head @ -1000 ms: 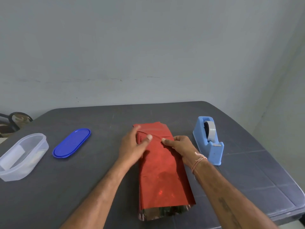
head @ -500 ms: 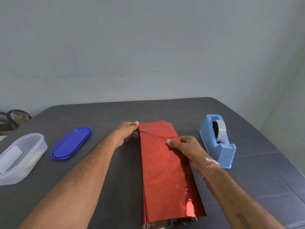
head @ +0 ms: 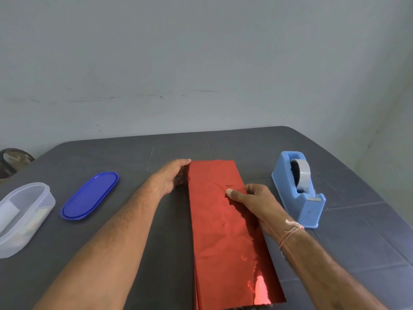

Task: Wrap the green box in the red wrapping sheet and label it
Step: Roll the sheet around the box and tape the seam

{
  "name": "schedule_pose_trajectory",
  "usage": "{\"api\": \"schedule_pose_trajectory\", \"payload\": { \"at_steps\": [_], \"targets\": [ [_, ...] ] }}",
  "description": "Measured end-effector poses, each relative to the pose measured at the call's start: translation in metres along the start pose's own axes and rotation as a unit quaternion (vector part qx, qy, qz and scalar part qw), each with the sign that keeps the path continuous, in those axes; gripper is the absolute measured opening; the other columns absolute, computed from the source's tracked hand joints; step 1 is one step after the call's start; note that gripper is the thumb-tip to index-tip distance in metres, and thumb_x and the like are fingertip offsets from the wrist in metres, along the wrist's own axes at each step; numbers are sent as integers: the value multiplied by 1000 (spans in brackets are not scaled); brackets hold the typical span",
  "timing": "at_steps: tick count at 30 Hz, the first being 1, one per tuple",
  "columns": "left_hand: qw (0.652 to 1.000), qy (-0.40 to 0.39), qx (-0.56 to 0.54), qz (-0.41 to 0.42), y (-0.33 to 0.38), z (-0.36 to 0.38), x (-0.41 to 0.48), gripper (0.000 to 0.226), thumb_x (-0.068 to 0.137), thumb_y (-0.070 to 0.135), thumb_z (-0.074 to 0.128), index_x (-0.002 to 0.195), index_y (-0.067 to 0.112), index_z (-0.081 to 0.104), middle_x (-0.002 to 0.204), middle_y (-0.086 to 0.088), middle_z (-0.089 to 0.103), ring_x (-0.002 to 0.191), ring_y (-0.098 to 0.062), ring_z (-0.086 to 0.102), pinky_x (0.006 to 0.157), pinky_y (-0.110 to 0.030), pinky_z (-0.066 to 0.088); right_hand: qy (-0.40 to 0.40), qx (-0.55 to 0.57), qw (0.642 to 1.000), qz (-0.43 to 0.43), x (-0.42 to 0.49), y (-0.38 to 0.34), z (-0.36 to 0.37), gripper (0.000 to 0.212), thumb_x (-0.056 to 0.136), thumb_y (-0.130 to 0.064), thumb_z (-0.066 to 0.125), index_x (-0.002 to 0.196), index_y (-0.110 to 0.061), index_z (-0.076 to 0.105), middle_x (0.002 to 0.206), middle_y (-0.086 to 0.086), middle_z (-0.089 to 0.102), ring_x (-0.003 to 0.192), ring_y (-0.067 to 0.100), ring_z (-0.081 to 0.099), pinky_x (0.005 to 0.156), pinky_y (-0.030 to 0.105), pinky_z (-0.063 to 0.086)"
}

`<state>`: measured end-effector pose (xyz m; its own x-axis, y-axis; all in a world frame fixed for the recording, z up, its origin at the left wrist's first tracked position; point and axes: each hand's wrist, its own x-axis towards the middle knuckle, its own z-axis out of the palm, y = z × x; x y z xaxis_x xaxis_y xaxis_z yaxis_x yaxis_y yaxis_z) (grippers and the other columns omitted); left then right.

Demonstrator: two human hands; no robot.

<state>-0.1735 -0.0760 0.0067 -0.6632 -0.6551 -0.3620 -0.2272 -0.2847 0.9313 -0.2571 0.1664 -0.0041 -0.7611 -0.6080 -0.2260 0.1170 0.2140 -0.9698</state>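
The red wrapping sheet (head: 225,229) lies folded into a long strip at the centre of the table (head: 138,253), running from mid-table to the near edge, with its glossy face up and a silver underside showing at the near end. The green box is not visible; whether it sits under the sheet cannot be told. The left hand (head: 172,177) is at the far left corner of the strip, fingers curled round that edge and gripping it. The right hand (head: 252,202) holds the right edge, slightly nearer, with the thumb pressed flat on top of the sheet and the other fingers curled at the side. A thread bracelet (head: 290,231) circles the right wrist. A light blue tape dispenser (head: 299,198), loaded with a roll, stands just right of the right hand. Left of the left forearm lies a blue oval lid (head: 89,195), apart from the sheet. Further left, at the table edge, rests a clear plastic container (head: 22,215).
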Motion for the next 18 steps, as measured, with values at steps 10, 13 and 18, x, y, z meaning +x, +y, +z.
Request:
{"api": "schedule_pose_trajectory", "payload": {
  "at_steps": [10,13,18],
  "targets": [
    [973,38,131,185,-33,23,-99,81,94,35,71,160,28,26,167,4,22,152,-10,24,116,-28,25,5,47,999,18,-10,-6,3,30,76,-26,89,76,-10,64,65,7,68,49,13,58,48,24,49],
    [950,-28,255,181,-51,32,-124,91,95,44,68,164,36,9,171,9,-10,157,-8,-6,129,-39,8,1,63,998,24,-15,-7,2,31,78,-28,88,78,-8,64,68,10,70,54,18,62,53,28,54],
    [940,-14,301,160,-60,40,-129,92,97,53,60,164,33,1,168,6,-27,157,-13,-14,129,-43,8,-11,63,997,35,-27,-5,-8,23,86,-27,80,79,-11,67,67,4,64,50,11,58,47,20,48]
  ]
}}
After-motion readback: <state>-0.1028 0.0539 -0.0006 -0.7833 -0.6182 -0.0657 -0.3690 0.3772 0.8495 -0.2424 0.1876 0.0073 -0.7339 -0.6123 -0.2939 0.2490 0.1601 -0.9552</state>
